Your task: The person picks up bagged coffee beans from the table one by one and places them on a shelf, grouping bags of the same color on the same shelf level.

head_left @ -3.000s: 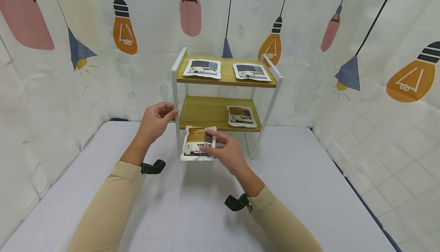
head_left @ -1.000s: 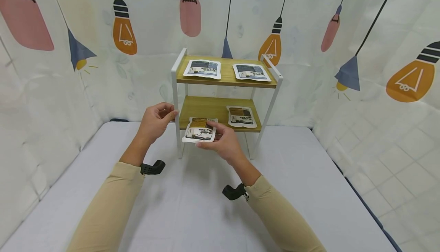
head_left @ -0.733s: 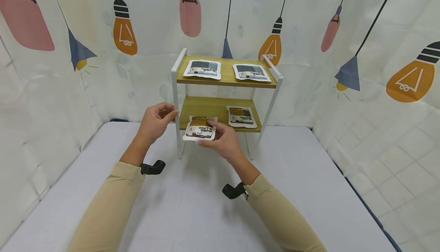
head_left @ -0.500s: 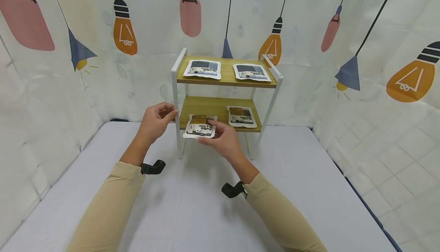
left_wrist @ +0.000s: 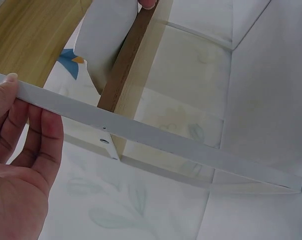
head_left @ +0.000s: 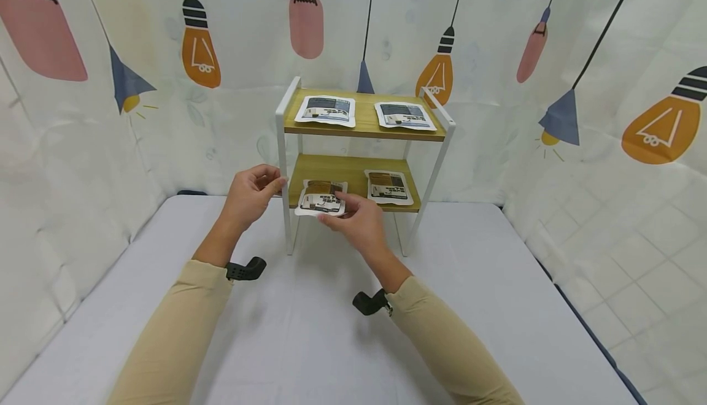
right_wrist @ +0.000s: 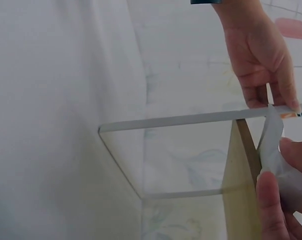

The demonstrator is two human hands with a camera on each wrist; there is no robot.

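My right hand pinches the brown packet at its near edge, thumb on top and fingers below, and the packet lies flat on the left part of the lower shelf, its front edge a little over the shelf lip, just ahead of my fingers. My left hand is closed around the white front post of the rack, on the left of the packet; in the left wrist view the fingers curl behind the white bar, so it holds the frame. I judge the packet as light and soft: it is a sealed foil pouch, flat, and in the right wrist view its white edge bends between my fingertips. The surface looks smooth, so it may slip if I pinch only the thin seam; I think it is better to take it by the flat border with thumb above and two fingers under, not by the middle, where the content can shift. It does not look fragile. About the rack: to the right of my right hand, on the same lower shelf, lies a second brown packet, apart from mine. Above my hands, the upper shelf carries two grey packets, one on the left and one on the right, both flat and not touching.
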